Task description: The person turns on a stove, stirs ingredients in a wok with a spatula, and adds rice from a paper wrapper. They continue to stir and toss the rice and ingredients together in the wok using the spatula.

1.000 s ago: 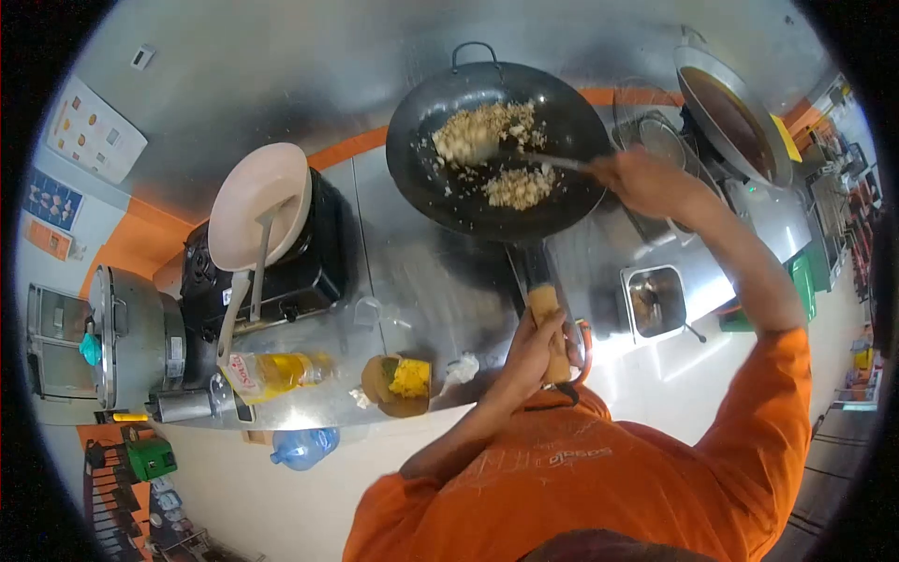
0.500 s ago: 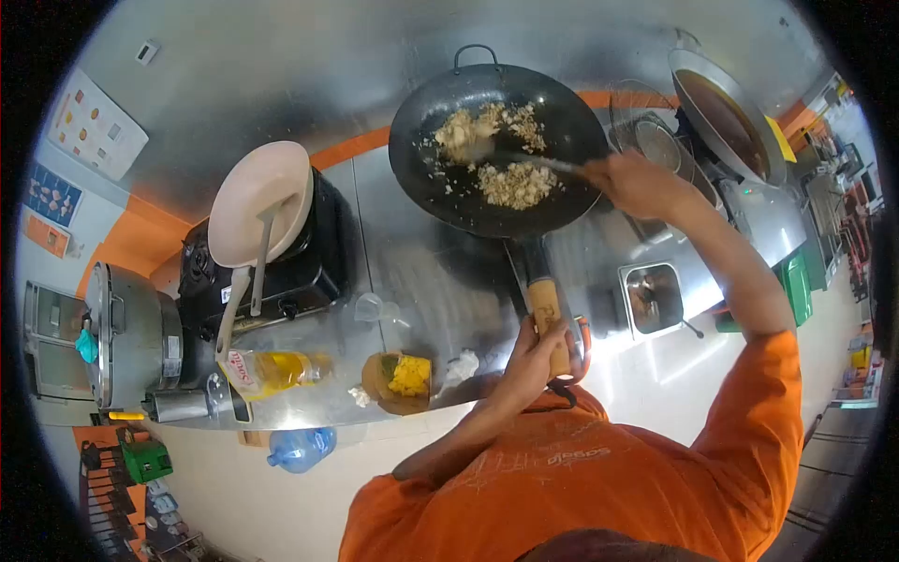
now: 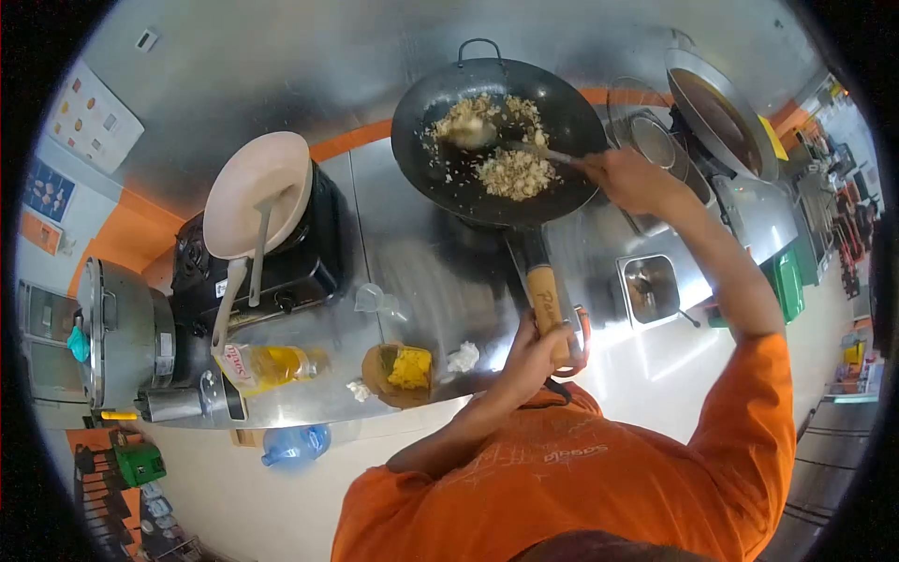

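Observation:
My left hand [image 3: 541, 345] is wrapped round the wooden handle [image 3: 545, 300] of a large black wok [image 3: 440, 192]. In my right hand [image 3: 629, 176] is a metal ladle [image 3: 548, 154], gripped by its handle and reaching into the wok from the right. Its rounded head lies among the food on the far left side and is blurred. Pale brown, crumbly, rice-like food [image 3: 515, 175] is spread in the wok in a near heap and looser patches behind it.
Left, a pale pan [image 3: 234, 187] with a grey spatula [image 3: 262, 229] sits on a black stove [image 3: 314, 244]. Along the front edge are an oil bottle [image 3: 281, 365] and a board with yellow food [image 3: 409, 368]. Right are a metal container [image 3: 646, 318], strainers [image 3: 653, 139] and a liquid-filled pan [image 3: 688, 66].
The ladle's head has shifted slightly in the food, and the far food is more spread out. The view has moved slightly. Both hands keep their grips.

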{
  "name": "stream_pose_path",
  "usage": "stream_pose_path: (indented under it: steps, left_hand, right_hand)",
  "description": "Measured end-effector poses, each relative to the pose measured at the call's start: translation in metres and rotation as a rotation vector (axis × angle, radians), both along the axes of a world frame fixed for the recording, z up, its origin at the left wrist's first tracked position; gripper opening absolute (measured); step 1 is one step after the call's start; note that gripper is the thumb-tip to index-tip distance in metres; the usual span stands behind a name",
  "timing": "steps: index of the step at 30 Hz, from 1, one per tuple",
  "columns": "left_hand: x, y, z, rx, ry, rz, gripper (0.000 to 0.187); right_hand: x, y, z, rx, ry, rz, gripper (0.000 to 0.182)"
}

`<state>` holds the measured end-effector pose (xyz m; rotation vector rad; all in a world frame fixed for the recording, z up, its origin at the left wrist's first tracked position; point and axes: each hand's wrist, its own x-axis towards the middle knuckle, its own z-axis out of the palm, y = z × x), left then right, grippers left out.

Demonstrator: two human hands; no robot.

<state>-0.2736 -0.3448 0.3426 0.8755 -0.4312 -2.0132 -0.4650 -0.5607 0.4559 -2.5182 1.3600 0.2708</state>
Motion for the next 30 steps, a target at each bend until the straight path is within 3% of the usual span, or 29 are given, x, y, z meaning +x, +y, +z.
stream_pose_path:
  steps: [2,3,7,10,11,14,15,16,18,19,20,22,24,25,26,27,28,30]
  left_hand:
    - [0.003,0.009,-0.001,-0.001,0.032,0.009,0.036]
    - [0.008,0.013,-0.004,0.021,0.095,0.014,0.035]
    - [0.000,-0.005,-0.018,0.019,0.106,0.005,0.035]
    - [0.009,0.003,-0.009,0.027,0.117,0.036,0.027]
    - [0.013,0.005,-0.009,0.024,0.154,0.019,0.026]
    - [0.005,0.002,-0.008,0.076,0.095,-0.001,0.028]
    - [0.004,0.004,-0.018,0.065,0.084,0.011,0.028]
    - [0.003,-0.003,-0.023,0.027,0.075,0.027,0.029]
    - [0.012,-0.001,-0.001,0.087,0.105,0.020,0.027]
    - [0.012,-0.003,-0.001,0.091,0.130,0.034,0.026]
    - [0.009,-0.001,-0.003,0.106,0.161,0.043,0.024]
    - [0.004,0.002,-0.002,0.018,0.134,0.040,0.021]
    - [0.008,0.013,0.002,0.006,-0.004,0.054,0.021]
    - [0.013,0.015,-0.006,0.008,0.020,0.042,0.021]
    - [0.018,0.012,-0.015,0.021,0.043,0.020,0.022]
    - [0.020,0.005,-0.019,0.027,0.087,-0.005,0.022]
    - [0.015,-0.001,-0.022,0.050,0.128,-0.011,0.022]
    - [0.013,0.009,-0.002,0.048,0.105,-0.050,0.020]
  right_hand:
    - [-0.013,-0.027,-0.018,-0.184,0.052,-0.018,0.034]
    - [-0.008,0.003,0.021,-0.140,0.103,0.035,0.033]
    - [-0.017,0.008,-0.006,-0.083,0.090,0.094,0.033]
    - [-0.019,-0.001,-0.001,-0.279,0.148,0.111,0.031]
    - [-0.014,0.018,0.031,-0.048,0.053,-0.005,0.031]
    - [0.011,0.011,0.011,-0.087,0.042,-0.016,0.032]
    - [0.021,0.009,0.002,-0.086,-0.053,-0.223,0.033]
    - [0.014,0.017,0.012,-0.099,-0.055,-0.237,0.033]
    - [0.008,0.031,0.047,-0.014,0.183,-0.073,0.031]
    - [-0.020,0.022,0.019,-0.132,-0.007,0.140,0.027]
    - [-0.013,0.011,0.014,-0.131,0.001,0.137,0.027]
    - [0.012,0.010,0.001,-0.118,-0.019,-0.096,0.026]
    - [0.007,0.009,0.003,-0.189,0.180,-0.133,0.025]
    - [-0.005,0.007,0.005,-0.065,0.255,-0.020,0.029]
    - [-0.018,0.022,-0.006,-0.299,0.067,0.274,0.026]
    - [0.002,0.032,0.023,-0.042,0.131,0.089,0.026]
    - [0.004,0.014,0.000,-0.192,0.114,0.255,0.026]
    - [0.027,0.010,0.005,-0.046,0.088,-0.193,0.024]
